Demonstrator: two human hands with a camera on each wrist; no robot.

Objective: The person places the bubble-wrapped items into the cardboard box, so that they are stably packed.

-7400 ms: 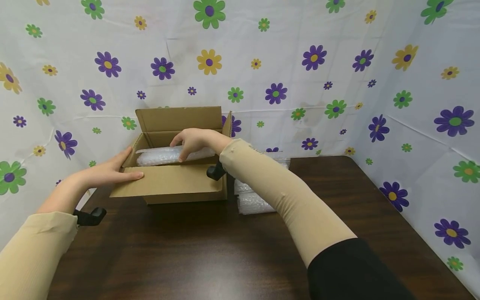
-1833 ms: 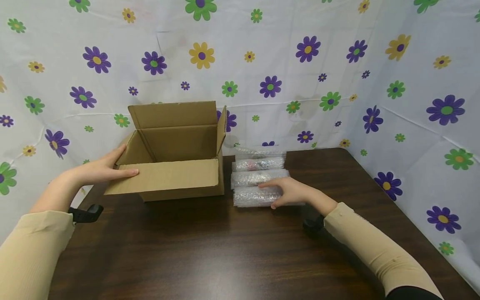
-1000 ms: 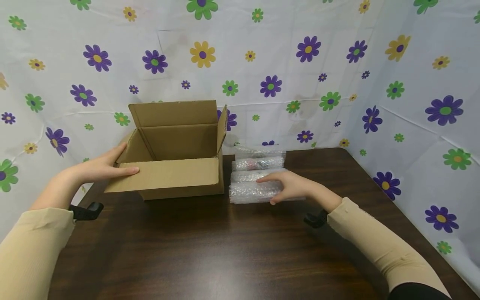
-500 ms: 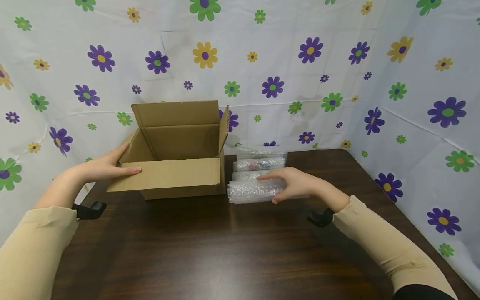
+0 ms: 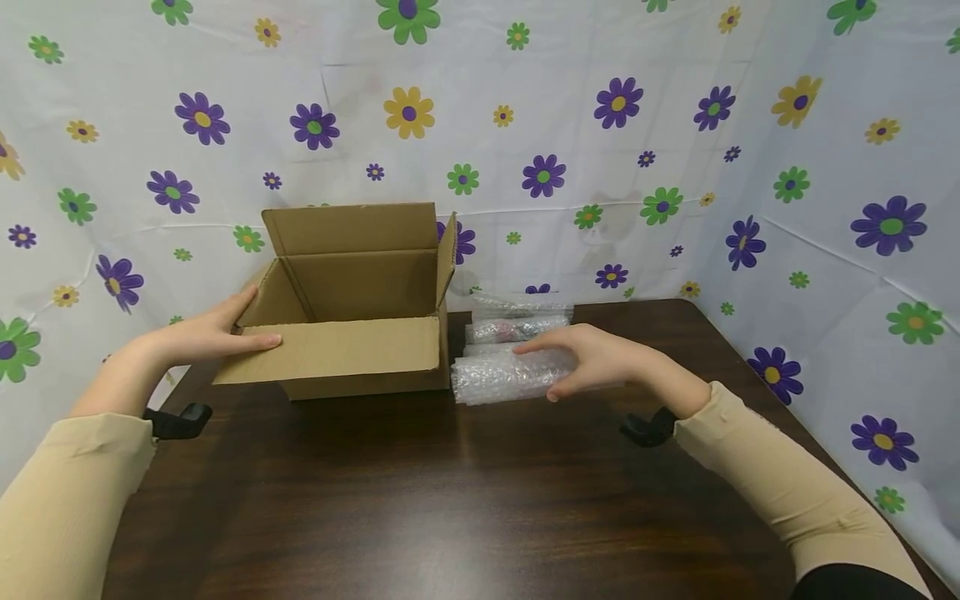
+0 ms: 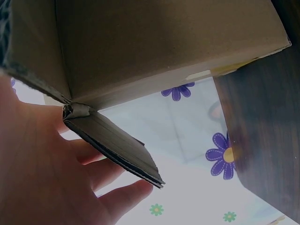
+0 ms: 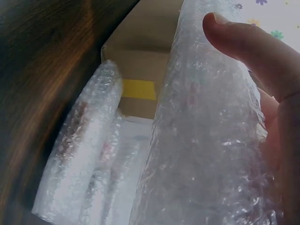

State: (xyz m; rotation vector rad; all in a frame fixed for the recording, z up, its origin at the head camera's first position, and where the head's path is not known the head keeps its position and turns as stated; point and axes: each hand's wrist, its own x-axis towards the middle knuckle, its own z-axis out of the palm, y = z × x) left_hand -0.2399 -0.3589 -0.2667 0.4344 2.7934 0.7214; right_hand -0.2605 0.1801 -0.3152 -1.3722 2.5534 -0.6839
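Observation:
An open cardboard box (image 5: 352, 287) stands at the table's left rear, flaps folded out. My left hand (image 5: 198, 335) grips its left front corner. The thumb lies on the front flap (image 5: 337, 350), and in the left wrist view the fingers (image 6: 117, 187) are behind the side flap (image 6: 117, 145). My right hand (image 5: 600, 360) holds a bubble-wrapped roll (image 5: 498, 379) right of the box, its left end reaching past the others. In the right wrist view this roll (image 7: 201, 131) is close to the camera, above the other wrapped rolls (image 7: 77, 154). What is wrapped inside is unclear.
Behind the held roll lie other bubble-wrapped bundles (image 5: 517, 329), one showing reddish colour. The dark wooden table (image 5: 420, 500) stretches toward me. A white flower-print cloth (image 5: 570, 125) hangs at the back and right. The box floor is hidden in the head view.
The right hand went from a wrapped roll inside the box to the rolls on the table. It has since raised the nearest roll slightly. The left hand stays on the box corner.

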